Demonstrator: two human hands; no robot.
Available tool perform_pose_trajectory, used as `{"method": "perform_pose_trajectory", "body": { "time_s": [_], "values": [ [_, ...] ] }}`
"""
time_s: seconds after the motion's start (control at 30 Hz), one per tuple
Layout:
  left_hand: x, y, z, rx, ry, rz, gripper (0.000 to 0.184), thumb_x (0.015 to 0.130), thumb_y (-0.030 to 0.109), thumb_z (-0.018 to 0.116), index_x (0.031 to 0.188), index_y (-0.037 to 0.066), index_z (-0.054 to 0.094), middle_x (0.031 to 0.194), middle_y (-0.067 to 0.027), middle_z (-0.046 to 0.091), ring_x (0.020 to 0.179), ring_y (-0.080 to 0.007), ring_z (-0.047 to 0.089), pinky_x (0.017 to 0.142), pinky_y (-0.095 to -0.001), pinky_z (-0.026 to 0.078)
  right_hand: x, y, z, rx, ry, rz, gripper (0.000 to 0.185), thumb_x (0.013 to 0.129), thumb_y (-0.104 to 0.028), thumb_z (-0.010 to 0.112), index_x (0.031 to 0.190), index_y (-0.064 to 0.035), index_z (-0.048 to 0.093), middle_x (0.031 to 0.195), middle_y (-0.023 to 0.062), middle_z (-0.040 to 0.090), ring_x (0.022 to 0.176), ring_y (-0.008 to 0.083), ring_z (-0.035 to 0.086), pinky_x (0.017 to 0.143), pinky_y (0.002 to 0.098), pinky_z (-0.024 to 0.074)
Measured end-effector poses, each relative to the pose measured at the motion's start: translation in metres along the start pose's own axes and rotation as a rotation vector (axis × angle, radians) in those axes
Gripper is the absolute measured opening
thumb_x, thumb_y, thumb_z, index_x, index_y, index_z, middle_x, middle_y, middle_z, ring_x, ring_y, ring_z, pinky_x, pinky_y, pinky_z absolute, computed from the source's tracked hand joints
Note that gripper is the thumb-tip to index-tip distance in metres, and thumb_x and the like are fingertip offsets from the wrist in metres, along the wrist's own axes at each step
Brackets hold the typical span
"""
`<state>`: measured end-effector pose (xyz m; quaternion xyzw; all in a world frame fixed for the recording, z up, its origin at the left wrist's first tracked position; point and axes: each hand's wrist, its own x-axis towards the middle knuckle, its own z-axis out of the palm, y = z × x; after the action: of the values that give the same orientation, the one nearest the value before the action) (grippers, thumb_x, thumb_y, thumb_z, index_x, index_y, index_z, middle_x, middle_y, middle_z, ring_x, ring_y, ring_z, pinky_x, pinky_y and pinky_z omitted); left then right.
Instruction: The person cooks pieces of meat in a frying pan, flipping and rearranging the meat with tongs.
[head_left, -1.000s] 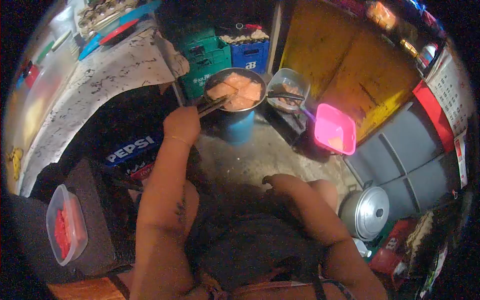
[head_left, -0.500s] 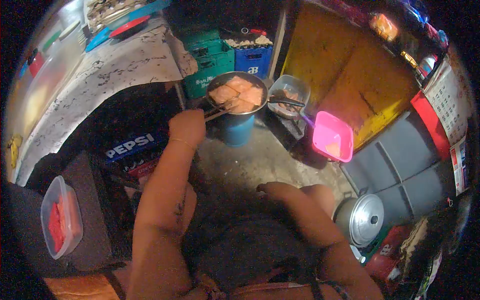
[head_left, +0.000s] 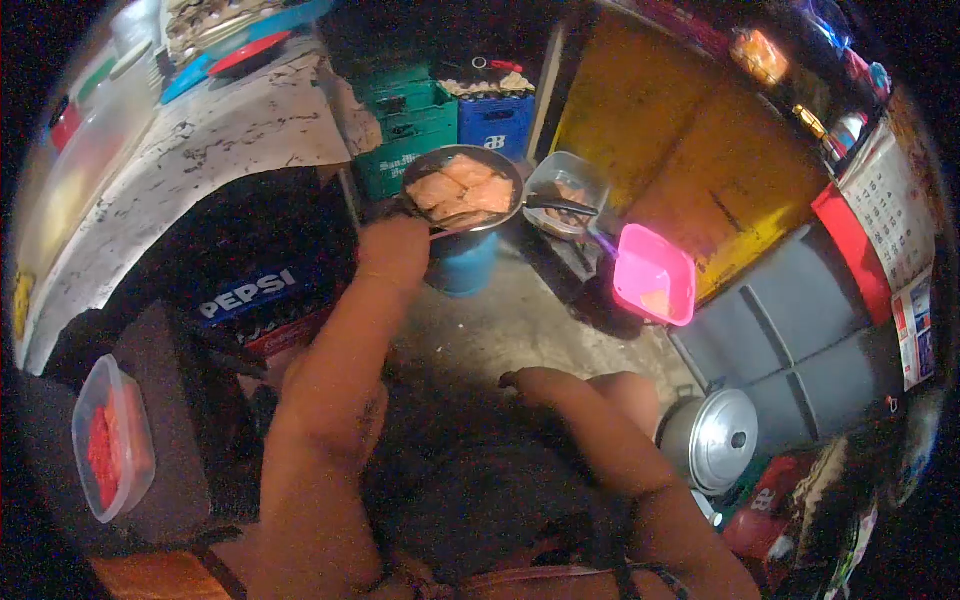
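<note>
My left hand (head_left: 395, 250) is closed around a pair of tongs (head_left: 455, 224), whose tips reach into the near side of a frying pan (head_left: 519, 200). Several flat, pinkish-orange pieces of food (head_left: 462, 186) lie in the pan. Beneath it shows a blue cylindrical base (head_left: 466, 266). The pan's black handle points right, over a clear plastic container (head_left: 588, 170) with brownish pieces inside. My right hand (head_left: 545, 385) rests by my right knee, fingers loosely stretched and dim in shadow, with nothing visible in it.
A pink basin (head_left: 683, 262) and a lidded pot (head_left: 724, 440) stand to the right. At left, a clear tub (head_left: 140, 450) holds red stuff. Green crates (head_left: 410, 135) and a blue crate (head_left: 497, 125) stand behind the pan. A worn counter (head_left: 240, 130) runs along the left.
The whole view has shifted slightly. My left hand with the tongs has moved a little towards the pan's near edge. My right hand keeps its place by the knee.
</note>
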<state>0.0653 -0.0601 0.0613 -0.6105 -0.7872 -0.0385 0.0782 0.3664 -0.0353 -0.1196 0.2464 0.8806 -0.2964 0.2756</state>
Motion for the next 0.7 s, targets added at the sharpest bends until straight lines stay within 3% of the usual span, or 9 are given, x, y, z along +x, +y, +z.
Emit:
{"method": "perform_pose_trajectory", "body": {
  "time_s": [0.13,0.23,0.5,0.6,0.7],
  "values": [
    [-0.004,0.008,-0.014,0.019,-0.021,-0.051,0.025,0.095,0.014,0.053,0.102,0.008,0.076,0.104,-0.0171,0.076,0.097,-0.0356,0.075,0.078,-0.0517,0.06,0.001,0.012,0.01,-0.015,0.036,-0.04,0.059,0.09,-0.018,0.069,0.147,-0.0126,0.054,0.132,0.0188,0.067,0.12,0.0409,0.064,0.099,0.05,0.0518],
    [0.002,0.013,-0.01,0.036,0.094,-0.023,0.025,0.095,0.014,0.053,0.102,0.008,0.076,0.104,-0.0161,0.076,0.096,-0.0344,0.075,0.078,-0.0515,0.059,0.0,0.012,0.007,0.032,0.056,-0.037,0.06,0.09,-0.019,0.071,0.147,-0.0125,0.054,0.132,0.0186,0.067,0.121,0.0406,0.064,0.1,0.0501,0.0516],
    [0.021,0.033,0.006,0.194,0.05,0.074,0.024,0.094,0.016,0.057,0.107,0.007,0.074,0.107,-0.0134,0.075,0.097,-0.0308,0.073,0.076,-0.0491,0.057,0.013,0.012,0.004,0.1,0.012,-0.064,0.061,0.088,-0.02,0.072,0.146,-0.0136,0.055,0.132,0.0196,0.067,0.122,0.0405,0.064,0.1,0.0501,0.0512],
    [0.027,0.038,0.02,0.197,0.083,0.064,0.024,0.093,0.016,0.058,0.108,0.007,0.074,0.108,-0.0125,0.075,0.098,-0.0306,0.073,0.077,-0.0484,0.057,-0.011,-0.023,-0.022,0.17,-0.019,0.065,0.061,0.087,-0.02,0.071,0.146,-0.0142,0.055,0.131,0.0208,0.067,0.122,0.0407,0.064,0.099,0.0501,0.0515],
    [0.032,0.039,0.033,0.179,0.092,0.054,0.024,0.094,0.016,0.058,0.108,0.007,0.073,0.108,-0.0122,0.075,0.098,-0.0299,0.072,0.076,-0.0463,0.057,0.0,-0.008,-0.013,0.097,-0.055,0.029,0.062,0.086,-0.018,0.071,0.146,-0.0145,0.055,0.131,0.0217,0.067,0.121,0.0411,0.064,0.099,0.0508,0.0515]
  ]
}}
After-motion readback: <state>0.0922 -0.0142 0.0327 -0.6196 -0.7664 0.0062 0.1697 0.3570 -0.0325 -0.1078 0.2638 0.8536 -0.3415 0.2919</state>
